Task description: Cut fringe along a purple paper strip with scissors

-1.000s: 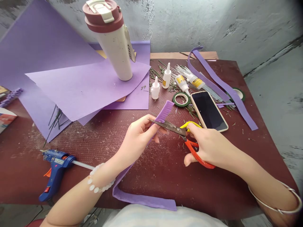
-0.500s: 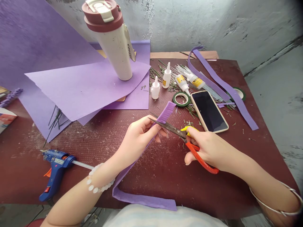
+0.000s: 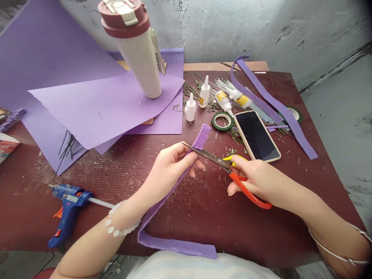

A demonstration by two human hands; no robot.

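Between the thumb and fingers of my left hand point(image 3: 176, 162) is pinched a long purple strip point(image 3: 202, 136), probably paper or foam. Its upper end carries a row of short parallel cuts, and its tail hangs below the hand and bends along the table's front edge. My right hand point(image 3: 251, 174) is closed round the red and yellow handles of a pair of scissors point(image 3: 213, 158). The dark blades lie across the strip just above my left thumb and look nearly closed.
A blue glue gun point(image 3: 68, 209) lies at left. A tall cream tumbler point(image 3: 139, 58) stands on purple sheets point(image 3: 95, 112). Small glue bottles point(image 3: 190, 108), green tape point(image 3: 222, 121), a phone point(image 3: 258, 135), wire pieces and cut purple strips point(image 3: 270, 91) lie beyond my hands on the dark red table point(image 3: 290, 217).
The strip's cut end has tilted slightly left. The scissor blades have closed further across it, and the red handle and my right hand have shifted a little to the right.
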